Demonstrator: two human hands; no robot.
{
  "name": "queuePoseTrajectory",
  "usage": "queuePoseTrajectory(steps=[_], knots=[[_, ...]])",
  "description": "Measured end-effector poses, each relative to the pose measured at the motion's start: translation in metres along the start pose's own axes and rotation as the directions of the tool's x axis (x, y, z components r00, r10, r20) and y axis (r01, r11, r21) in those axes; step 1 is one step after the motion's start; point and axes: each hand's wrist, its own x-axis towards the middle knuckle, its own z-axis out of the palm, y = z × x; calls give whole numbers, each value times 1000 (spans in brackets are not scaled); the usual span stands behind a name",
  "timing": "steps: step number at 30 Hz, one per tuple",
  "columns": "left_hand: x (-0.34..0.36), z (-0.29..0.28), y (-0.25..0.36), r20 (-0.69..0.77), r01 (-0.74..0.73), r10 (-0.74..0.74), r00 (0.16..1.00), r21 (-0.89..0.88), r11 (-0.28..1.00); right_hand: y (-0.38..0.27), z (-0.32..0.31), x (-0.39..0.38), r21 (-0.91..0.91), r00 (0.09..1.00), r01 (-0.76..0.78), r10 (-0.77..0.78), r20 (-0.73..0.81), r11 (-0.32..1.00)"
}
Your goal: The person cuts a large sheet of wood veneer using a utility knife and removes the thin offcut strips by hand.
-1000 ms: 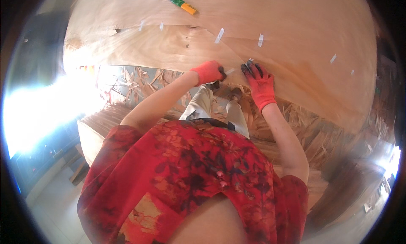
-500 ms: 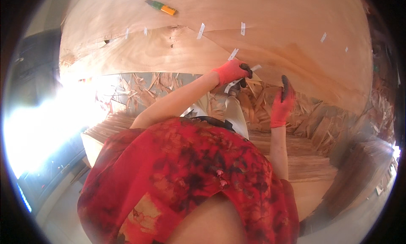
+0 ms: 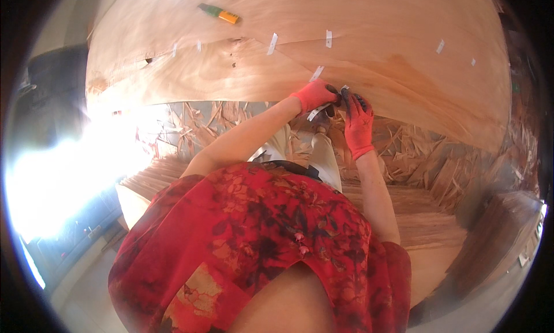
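At the near edge of a broad wood veneer sheet (image 3: pixel 173 82), both my hands, in red gloves with dark fingers, come close together. My left hand (image 3: pixel 316 96) is closed on a length of white tape (image 3: pixel 315 113), which hangs down below the fingers. Fingers bunched, my right hand (image 3: pixel 359 125) pinches the short free end of that tape beside the left fingertips. The exact grip is partly hidden by the gloves. Just above the left hand, a white tape piece (image 3: pixel 316 73) sticks to the veneer.
Several more tape pieces (image 3: pixel 272 44) dot the veneer's seams. A green and orange utility knife (image 3: pixel 219 13) lies on the far part of the sheet. Wood scraps (image 3: pixel 404 151) litter the floor beneath. Stacked veneer (image 3: pixel 424 223) stands near my body, with another stack (image 3: pixel 490 246) at right.
My right hand has moved left and slightly up to the tape end at my left hand, its fingers closing there. The left hand stays almost in place with the tape.
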Motion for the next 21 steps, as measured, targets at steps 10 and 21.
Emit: queuePoseTrajectory(steps=[10,21], knots=[[-47,9,-18,-63,157,-183,981,-292,943,3,10,-3,-293,990,102,-67,127,951],[-62,-31,-7,-92,79,-8,996,802,592,-5,6,1,-367,978,151,-84,190,918]])
